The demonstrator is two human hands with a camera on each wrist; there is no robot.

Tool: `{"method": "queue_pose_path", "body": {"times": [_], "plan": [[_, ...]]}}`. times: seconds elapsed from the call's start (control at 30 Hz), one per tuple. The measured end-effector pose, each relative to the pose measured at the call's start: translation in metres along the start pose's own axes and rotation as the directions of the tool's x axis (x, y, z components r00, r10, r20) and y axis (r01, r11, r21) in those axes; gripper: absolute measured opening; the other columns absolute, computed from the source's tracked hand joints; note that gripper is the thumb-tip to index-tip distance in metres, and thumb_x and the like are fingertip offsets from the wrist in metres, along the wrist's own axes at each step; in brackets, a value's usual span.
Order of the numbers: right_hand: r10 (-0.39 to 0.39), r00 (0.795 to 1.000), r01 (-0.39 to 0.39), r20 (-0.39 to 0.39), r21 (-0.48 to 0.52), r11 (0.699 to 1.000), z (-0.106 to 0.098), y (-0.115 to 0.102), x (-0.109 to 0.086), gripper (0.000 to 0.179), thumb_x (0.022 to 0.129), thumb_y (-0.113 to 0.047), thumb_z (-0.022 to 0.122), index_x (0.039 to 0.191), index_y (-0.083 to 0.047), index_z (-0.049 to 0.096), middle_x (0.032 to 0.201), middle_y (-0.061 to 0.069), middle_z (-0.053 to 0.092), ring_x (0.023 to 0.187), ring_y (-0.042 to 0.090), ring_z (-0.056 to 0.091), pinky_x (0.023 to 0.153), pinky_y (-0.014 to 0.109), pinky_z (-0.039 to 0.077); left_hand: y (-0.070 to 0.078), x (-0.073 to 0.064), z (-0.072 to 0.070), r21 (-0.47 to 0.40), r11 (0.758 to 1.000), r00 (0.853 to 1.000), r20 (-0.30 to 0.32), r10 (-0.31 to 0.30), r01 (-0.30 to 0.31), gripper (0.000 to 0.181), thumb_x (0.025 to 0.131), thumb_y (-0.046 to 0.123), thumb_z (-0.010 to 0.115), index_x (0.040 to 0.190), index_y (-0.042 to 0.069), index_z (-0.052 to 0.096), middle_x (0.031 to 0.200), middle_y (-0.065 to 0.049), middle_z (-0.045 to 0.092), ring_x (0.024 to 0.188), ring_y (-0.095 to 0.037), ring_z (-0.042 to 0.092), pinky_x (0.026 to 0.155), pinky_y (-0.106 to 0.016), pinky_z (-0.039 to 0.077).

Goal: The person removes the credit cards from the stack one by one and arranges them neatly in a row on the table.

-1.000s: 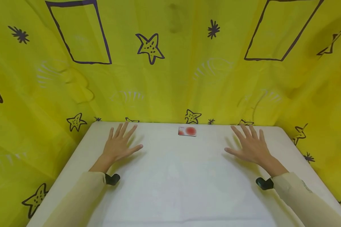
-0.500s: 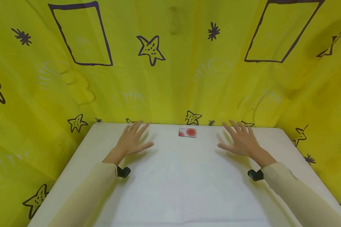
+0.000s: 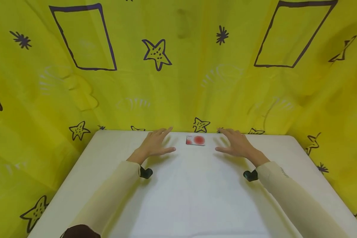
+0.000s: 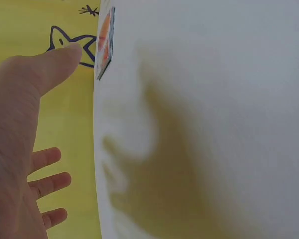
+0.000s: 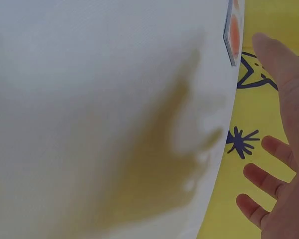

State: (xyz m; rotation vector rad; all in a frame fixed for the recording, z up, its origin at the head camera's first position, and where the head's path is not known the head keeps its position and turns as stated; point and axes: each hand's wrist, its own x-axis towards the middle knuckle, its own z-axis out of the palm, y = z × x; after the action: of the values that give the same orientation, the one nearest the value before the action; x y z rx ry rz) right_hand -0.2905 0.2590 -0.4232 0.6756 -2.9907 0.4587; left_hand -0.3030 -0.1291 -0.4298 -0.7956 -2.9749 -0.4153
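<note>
A small flat rectangular item [image 3: 195, 140], white with red round patches, lies near the far edge of the white table. It looks like a card or thin booklet; a dark, layered edge shows on it in the left wrist view. My left hand [image 3: 154, 142] hovers to its left, thumb and fingers spread apart. On the other side my right hand [image 3: 235, 143] hovers with thumb and fingers likewise spread. Neither hand touches the item, and both cast shadows on the tabletop.
The white table [image 3: 193, 198] has a yellow curtain [image 3: 178, 86] with drawn stars and frames behind it and along both sides. Dark wrist-worn devices stick out by both sleeves. A dark rounded shape [image 3: 81, 231] shows at the bottom left.
Both hands have moved inward from the table's sides, closing in on the small flat item from left and right. The item has stayed in place. A dark shape has appeared at the bottom left.
</note>
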Motion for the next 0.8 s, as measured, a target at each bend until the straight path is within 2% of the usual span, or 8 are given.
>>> {"method": "queue_pose_path", "body": {"times": [0.13, 0.33, 0.53, 0.8], "plan": [[-0.016, 1.000, 0.015, 0.010, 0.055, 0.998, 0.006, -0.005, 0.011, 0.089, 0.088, -0.051, 0.077, 0.156, -0.006, 0.042, 0.153, 0.025, 0.046, 0.137, 0.049, 0.042, 0.108, 0.071, 0.032, 0.009, 0.013, 0.005, -0.003, 1.000, 1.000, 0.026, 0.017, -0.017, 0.093, 0.090, 0.064, 0.064, 0.163, 0.018, 0.030, 0.155, -0.017, 0.046, 0.143, -0.039, 0.042, 0.117, -0.059, 0.027], [-0.022, 1.000, 0.020, 0.021, 0.114, 0.993, 0.015, -0.009, 0.025, 0.087, 0.088, -0.047, 0.079, 0.156, -0.007, 0.042, 0.152, 0.024, 0.048, 0.137, 0.049, 0.043, 0.109, 0.070, 0.032, 0.021, 0.029, 0.009, -0.023, 0.998, 0.998, 0.032, 0.054, -0.053, 0.090, 0.091, 0.060, 0.067, 0.162, 0.017, 0.033, 0.153, -0.018, 0.049, 0.140, -0.040, 0.045, 0.116, -0.061, 0.028], [-0.050, 0.999, 0.048, 0.014, 0.157, 0.987, 0.022, -0.013, 0.036, 0.084, 0.088, -0.041, 0.080, 0.153, -0.003, 0.045, 0.149, 0.024, 0.051, 0.136, 0.046, 0.046, 0.112, 0.066, 0.031, 0.029, 0.040, 0.013, -0.039, 0.999, 0.997, 0.065, 0.035, -0.033, 0.086, 0.093, 0.052, 0.069, 0.163, 0.018, 0.031, 0.154, -0.019, 0.047, 0.141, -0.039, 0.044, 0.116, -0.061, 0.029], [-0.034, 0.999, 0.033, 0.003, 0.190, 0.981, 0.028, -0.023, 0.044, 0.073, 0.090, -0.031, 0.080, 0.149, 0.001, 0.050, 0.141, 0.023, 0.058, 0.132, 0.042, 0.050, 0.111, 0.062, 0.036, 0.039, 0.051, 0.017, -0.091, 0.996, 0.995, 0.093, 0.031, -0.023, 0.077, 0.094, 0.042, 0.071, 0.159, 0.016, 0.039, 0.153, -0.016, 0.049, 0.141, -0.034, 0.046, 0.116, -0.054, 0.034]]}}
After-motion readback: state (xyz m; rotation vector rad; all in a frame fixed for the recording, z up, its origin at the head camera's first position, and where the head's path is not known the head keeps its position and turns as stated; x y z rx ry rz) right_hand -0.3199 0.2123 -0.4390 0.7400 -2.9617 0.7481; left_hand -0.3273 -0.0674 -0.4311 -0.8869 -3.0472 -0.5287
